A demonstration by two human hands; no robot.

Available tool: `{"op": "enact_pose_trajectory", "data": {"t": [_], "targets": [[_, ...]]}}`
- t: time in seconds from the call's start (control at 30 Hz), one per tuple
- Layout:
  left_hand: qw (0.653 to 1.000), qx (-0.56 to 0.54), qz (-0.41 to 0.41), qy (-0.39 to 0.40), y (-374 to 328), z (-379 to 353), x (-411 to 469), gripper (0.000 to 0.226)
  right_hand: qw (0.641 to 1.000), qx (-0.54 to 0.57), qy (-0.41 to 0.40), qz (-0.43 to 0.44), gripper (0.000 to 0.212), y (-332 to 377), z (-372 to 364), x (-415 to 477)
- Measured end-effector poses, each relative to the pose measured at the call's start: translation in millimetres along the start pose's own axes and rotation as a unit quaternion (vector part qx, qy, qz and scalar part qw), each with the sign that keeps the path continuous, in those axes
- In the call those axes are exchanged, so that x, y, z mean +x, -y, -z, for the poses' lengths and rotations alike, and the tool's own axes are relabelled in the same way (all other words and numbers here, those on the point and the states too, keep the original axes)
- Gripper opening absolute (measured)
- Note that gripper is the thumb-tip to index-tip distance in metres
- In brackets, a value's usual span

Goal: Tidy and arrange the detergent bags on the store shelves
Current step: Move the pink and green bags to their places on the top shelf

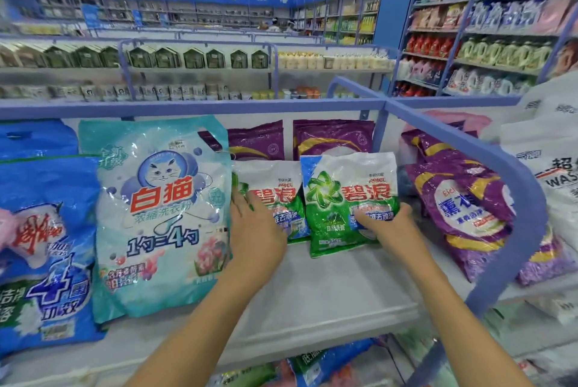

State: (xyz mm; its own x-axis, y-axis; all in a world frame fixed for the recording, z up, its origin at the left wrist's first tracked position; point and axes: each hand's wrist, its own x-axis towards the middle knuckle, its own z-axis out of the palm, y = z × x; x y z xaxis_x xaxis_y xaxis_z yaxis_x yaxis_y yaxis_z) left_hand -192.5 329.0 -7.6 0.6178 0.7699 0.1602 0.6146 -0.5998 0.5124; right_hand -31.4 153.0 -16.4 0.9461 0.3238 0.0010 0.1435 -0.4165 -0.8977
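Observation:
Two small green-and-white detergent bags stand side by side on the white shelf [328, 289]. My left hand [255, 227] lies with straight fingers on the front of the left bag [275, 189]. My right hand [386, 224] holds the lower right corner of the right bag [347, 199], thumb across its front; the fingers behind it are hidden. A large teal cat-logo bag [162, 214] leans just left of my left hand. Purple bags [334, 136] stand behind the two small ones.
Blue detergent bags [47, 245] fill the shelf's left end. A blue frame rail [506, 174] curves down on the right, with large purple bags [469, 208] and white sacks [556, 167] beyond it. More bags lie on the shelf below [316, 368]. Aisles of shelving stretch behind.

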Motion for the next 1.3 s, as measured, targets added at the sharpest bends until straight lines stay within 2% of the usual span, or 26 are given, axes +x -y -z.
{"op": "enact_pose_trajectory", "data": {"t": [0.1, 0.2, 0.3, 0.43, 0.57, 0.7, 0.77, 0.83, 0.9, 0.97, 1.13, 1.3], "targets": [[0.999, 0.001, 0.046, -0.010, -10, -5, 7, 0.104, 0.999, -0.009, -0.028, 0.014, 0.063, 0, 3, 6], [0.997, 0.011, 0.071, -0.003, -11, -7, 16, 0.112, 0.999, -0.016, -0.015, 0.030, 0.035, -2, 9, 5], [0.998, 0.031, 0.050, -0.001, -4, -14, 15, 0.114, 0.997, 0.072, 0.016, 0.012, 0.026, -15, 14, 5], [0.997, 0.017, -0.001, -0.073, 2, -24, 2, 0.091, 0.975, 0.213, 0.060, -0.023, 0.027, -25, 24, -1], [0.996, 0.002, -0.017, -0.084, -1, -34, -9, 0.077, 0.958, 0.275, 0.062, -0.052, 0.030, -29, 29, -5], [0.997, -0.015, -0.027, -0.065, -13, -35, -21, 0.065, 0.953, 0.290, 0.083, -0.026, 0.030, -18, 22, -3], [0.990, -0.095, -0.063, -0.084, -8, -26, -21, 0.053, 0.951, 0.294, 0.098, -0.019, 0.030, -12, 17, 2], [0.967, -0.211, -0.069, -0.122, 2, -12, -22, 0.040, 0.945, 0.303, 0.121, -0.026, 0.035, -10, 11, 5], [0.953, -0.252, -0.032, -0.168, 9, -2, -23, 0.040, 0.943, 0.297, 0.145, -0.025, 0.040, -10, 2, 6], [0.957, -0.228, 0.007, -0.182, 7, -1, -21, 0.050, 0.944, 0.285, 0.166, -0.018, 0.038, -9, -5, 3], [0.978, -0.173, 0.065, -0.099, -12, -6, -11, 0.070, 0.928, 0.284, 0.239, -0.035, 0.045, -2, -21, 3], [0.939, -0.283, 0.187, -0.067, -22, 0, -19, 0.071, 0.921, 0.238, 0.304, -0.052, 0.055, -3, -25, 17]]}}
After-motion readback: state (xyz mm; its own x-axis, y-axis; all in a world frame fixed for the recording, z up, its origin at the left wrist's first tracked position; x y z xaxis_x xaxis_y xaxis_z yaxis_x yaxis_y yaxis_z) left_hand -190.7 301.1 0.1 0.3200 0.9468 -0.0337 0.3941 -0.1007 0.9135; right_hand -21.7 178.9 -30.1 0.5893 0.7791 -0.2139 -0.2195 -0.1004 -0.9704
